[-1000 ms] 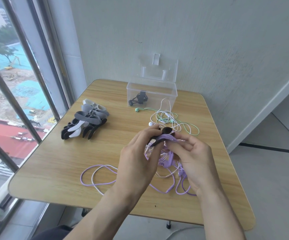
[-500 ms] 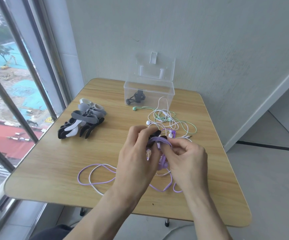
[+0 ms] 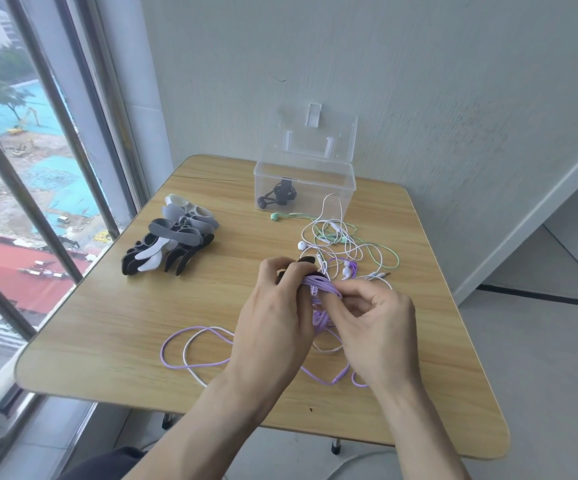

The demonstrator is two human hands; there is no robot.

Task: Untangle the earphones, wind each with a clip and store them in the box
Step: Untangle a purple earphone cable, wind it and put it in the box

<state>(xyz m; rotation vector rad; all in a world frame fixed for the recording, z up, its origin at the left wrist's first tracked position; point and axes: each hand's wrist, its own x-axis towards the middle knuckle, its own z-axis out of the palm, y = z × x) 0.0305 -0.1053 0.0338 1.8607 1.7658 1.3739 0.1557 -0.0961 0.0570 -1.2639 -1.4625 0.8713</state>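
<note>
My left hand [image 3: 277,317] grips a black clip [image 3: 306,260] with purple earphone cable [image 3: 320,285] wound over it. My right hand [image 3: 374,327] pinches the same purple cable just right of the clip. Loose purple loops [image 3: 190,344] trail on the table to the left and under my hands. A tangle of white earphones [image 3: 329,233] and green earphones [image 3: 275,216] lies beyond my hands. The clear box [image 3: 303,188] stands at the back with its lid up, and a wound black earphone [image 3: 280,195] lies inside.
A pile of black, grey and white clips [image 3: 173,244] lies at the left of the wooden table [image 3: 107,341]. A window with bars runs along the left side. The wall stands right behind the box. The table's near edge is close to my forearms.
Both hands have shifted slightly away from me with the clip and purple cable. My right hand's fingers have moved along the cable at the clip. The loose loops lie much as before.
</note>
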